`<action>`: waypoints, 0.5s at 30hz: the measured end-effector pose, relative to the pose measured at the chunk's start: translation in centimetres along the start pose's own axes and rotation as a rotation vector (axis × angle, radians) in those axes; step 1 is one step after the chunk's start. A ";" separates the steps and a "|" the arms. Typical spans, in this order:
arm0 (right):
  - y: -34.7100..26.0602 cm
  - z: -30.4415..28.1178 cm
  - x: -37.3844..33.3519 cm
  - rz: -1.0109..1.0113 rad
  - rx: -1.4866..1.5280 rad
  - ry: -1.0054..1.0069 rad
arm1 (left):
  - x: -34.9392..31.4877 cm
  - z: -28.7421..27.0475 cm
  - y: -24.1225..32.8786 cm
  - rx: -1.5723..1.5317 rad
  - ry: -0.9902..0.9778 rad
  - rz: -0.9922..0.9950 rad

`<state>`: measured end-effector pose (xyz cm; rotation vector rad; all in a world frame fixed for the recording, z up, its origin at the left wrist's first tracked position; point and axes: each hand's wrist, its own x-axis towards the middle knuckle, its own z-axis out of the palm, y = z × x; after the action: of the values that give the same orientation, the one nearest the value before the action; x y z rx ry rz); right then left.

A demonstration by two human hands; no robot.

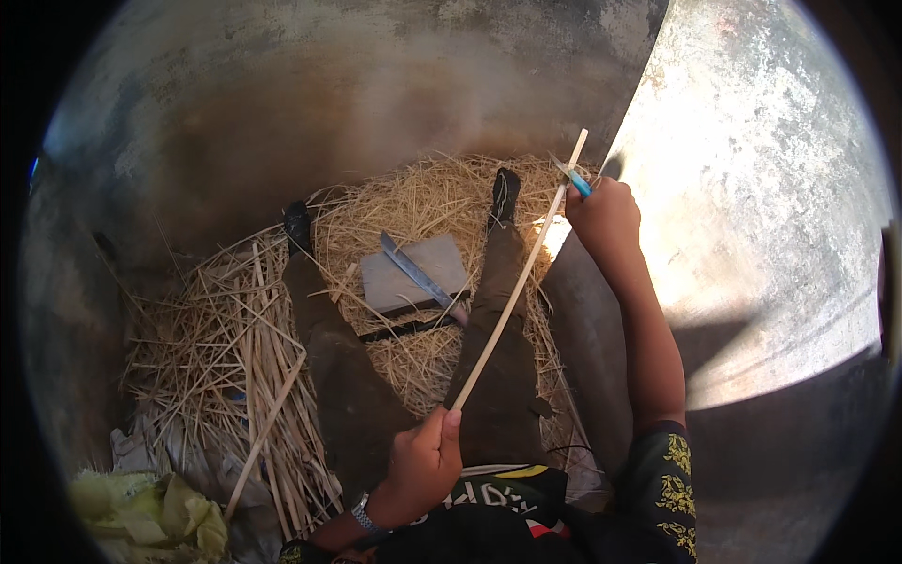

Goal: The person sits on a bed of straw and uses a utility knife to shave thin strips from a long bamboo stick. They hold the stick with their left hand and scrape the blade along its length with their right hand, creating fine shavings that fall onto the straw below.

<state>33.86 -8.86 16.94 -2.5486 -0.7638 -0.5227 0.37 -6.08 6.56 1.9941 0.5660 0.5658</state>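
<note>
A long, pale, thin wooden stick (pixel 512 299) slants across my right leg, its far end up near the wall. My left hand (pixel 423 468), with a metal watch on the wrist, closes around its near end. Up by the far end, my right hand (pixel 604 224) is wrapped around a small blue-handled knife (pixel 579 183). The knife's blade lies against or right beside the stick; exact contact is too small to tell.
Between my outstretched legs a large knife (pixel 415 271) rests on a pale block (pixel 442 256). Curly shavings (pixel 423 202) cover the ground. Many stripped sticks (pixel 268 385) lie left, above a crumpled yellow-green sheet (pixel 155 517). Walls (pixel 282 94) stand ahead and right.
</note>
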 end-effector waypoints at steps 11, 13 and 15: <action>1.5 -0.7 -1.4 -0.185 -0.090 -0.022 | 0.7 0.3 -2.5 0.282 0.129 0.181; 1.7 -0.4 -1.8 -0.180 -0.087 -0.081 | 1.0 -0.1 -2.9 0.357 0.147 0.215; 1.8 0.3 -2.6 -0.189 -0.056 -0.092 | 1.3 -0.7 -3.3 0.450 0.159 0.231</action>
<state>32.96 -11.14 15.01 -2.5809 -1.0448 -0.4943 0.44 -3.42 4.14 2.4757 0.6025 0.7973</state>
